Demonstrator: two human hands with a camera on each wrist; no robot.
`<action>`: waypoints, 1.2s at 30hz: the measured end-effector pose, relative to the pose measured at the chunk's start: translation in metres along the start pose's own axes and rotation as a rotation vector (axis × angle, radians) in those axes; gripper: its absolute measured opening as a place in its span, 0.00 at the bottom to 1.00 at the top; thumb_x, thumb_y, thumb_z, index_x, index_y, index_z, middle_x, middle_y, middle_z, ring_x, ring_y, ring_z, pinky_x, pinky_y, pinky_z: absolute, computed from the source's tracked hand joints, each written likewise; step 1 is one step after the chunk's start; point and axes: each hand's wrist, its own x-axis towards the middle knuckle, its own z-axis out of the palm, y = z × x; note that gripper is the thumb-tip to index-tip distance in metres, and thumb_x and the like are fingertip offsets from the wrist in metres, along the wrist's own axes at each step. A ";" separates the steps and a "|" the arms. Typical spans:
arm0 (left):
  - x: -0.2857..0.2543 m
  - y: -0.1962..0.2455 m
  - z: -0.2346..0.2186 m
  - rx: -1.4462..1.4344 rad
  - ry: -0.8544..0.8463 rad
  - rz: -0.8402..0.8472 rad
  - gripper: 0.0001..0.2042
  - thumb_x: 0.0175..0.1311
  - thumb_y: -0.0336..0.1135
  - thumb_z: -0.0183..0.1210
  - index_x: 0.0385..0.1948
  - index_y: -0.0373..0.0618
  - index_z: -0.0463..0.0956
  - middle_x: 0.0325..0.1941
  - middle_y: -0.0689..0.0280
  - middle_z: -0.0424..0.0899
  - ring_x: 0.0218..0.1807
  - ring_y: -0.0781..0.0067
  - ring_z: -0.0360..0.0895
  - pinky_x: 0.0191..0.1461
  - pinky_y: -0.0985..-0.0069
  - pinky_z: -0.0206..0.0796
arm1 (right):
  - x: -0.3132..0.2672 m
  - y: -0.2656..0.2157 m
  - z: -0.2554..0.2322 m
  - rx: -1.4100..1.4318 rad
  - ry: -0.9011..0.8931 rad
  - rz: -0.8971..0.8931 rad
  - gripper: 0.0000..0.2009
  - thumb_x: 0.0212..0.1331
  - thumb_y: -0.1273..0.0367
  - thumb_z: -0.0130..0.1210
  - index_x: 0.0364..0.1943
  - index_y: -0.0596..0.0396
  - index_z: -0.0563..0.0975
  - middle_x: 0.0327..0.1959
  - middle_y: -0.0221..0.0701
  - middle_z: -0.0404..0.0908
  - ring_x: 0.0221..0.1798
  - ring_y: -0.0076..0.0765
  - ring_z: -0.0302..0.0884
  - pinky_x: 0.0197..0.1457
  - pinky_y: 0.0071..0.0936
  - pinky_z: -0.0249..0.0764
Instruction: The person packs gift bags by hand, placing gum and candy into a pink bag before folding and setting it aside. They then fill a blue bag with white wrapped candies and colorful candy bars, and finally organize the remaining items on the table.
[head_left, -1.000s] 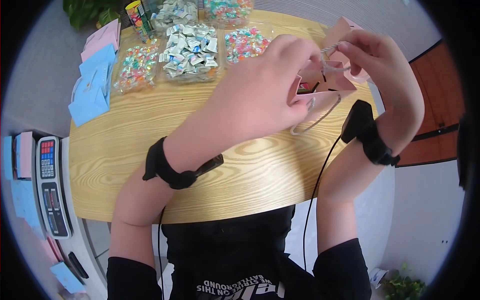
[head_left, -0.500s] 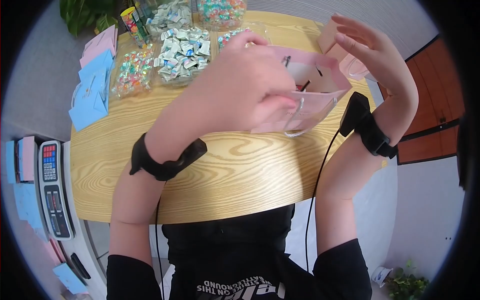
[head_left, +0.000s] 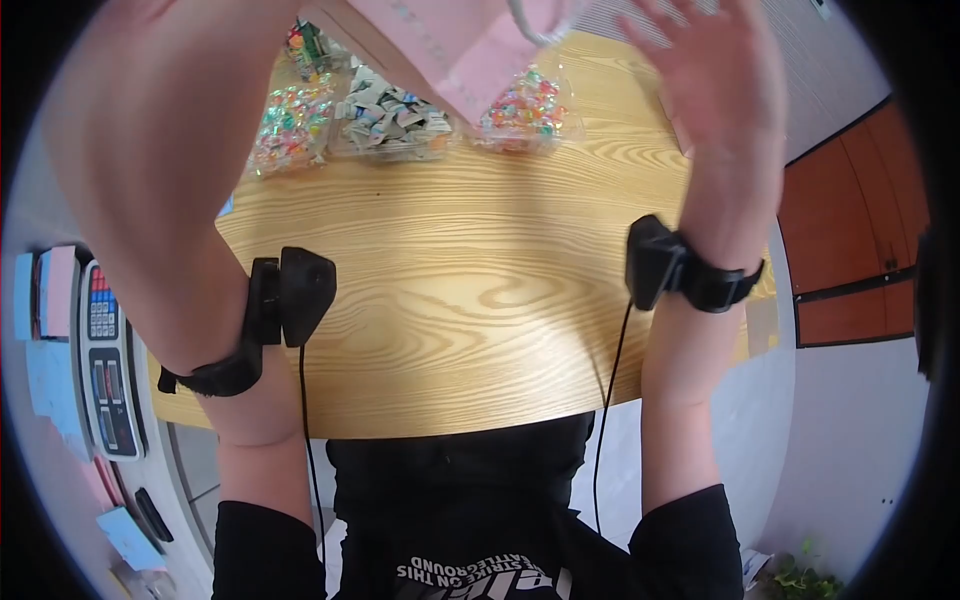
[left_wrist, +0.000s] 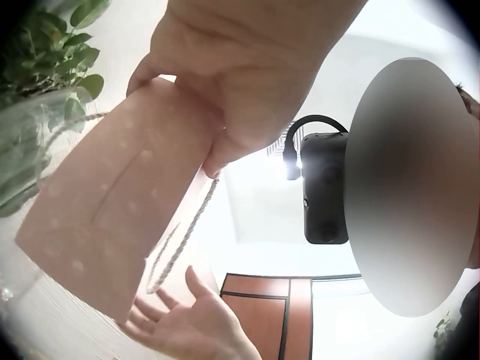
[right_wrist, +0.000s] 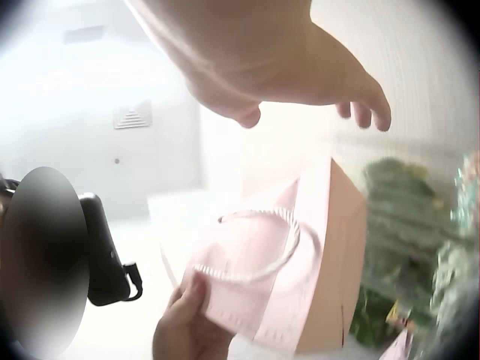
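A pink paper gift bag (head_left: 470, 55) with white rope handles is held up high over the far side of the table, tilted. My left hand (left_wrist: 225, 82) grips it at one edge, thumb on one face and fingers behind; in the head view this hand lies beyond the top edge. The twisted rope handle (right_wrist: 289, 247) hangs in a loop on the bag's side. Held apart from the bag, my right hand (head_left: 720, 90) is raised at the right with its fingers spread and nothing in them.
Clear trays of wrapped candies (head_left: 290, 125), white sachets (head_left: 395, 125) and more candies (head_left: 525, 110) line the table's (head_left: 450, 270) far side. A scale (head_left: 112, 370) stands left, near blue and pink bags (head_left: 50, 390). Cables run from both wrist cameras.
The left hand has lifted the bag from the table up and toward the far side, turning it over. The right hand let go of the rope handle and opened.
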 end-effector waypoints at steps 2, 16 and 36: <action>0.001 0.002 -0.006 0.001 0.067 -0.078 0.03 0.61 0.23 0.62 0.34 0.34 0.79 0.30 0.66 0.84 0.31 0.81 0.80 0.35 0.83 0.72 | -0.011 0.004 0.030 0.298 -0.004 0.264 0.43 0.64 0.42 0.50 0.73 0.55 0.50 0.67 0.54 0.61 0.70 0.52 0.59 0.74 0.49 0.50; 0.003 -0.062 -0.071 0.261 0.301 0.198 0.14 0.64 0.35 0.64 0.46 0.35 0.79 0.45 0.62 0.83 0.46 0.76 0.78 0.49 0.78 0.71 | -0.011 0.047 0.126 0.927 -0.406 0.147 0.32 0.69 0.46 0.45 0.69 0.52 0.60 0.68 0.40 0.66 0.68 0.45 0.67 0.68 0.44 0.67; -0.003 0.033 -0.044 0.200 -0.135 -0.547 0.14 0.66 0.38 0.59 0.29 0.35 0.83 0.37 0.62 0.81 0.31 0.76 0.74 0.32 0.77 0.62 | 0.017 0.108 0.072 1.282 -0.836 0.429 0.36 0.67 0.41 0.43 0.70 0.50 0.59 0.69 0.38 0.65 0.69 0.49 0.65 0.69 0.54 0.64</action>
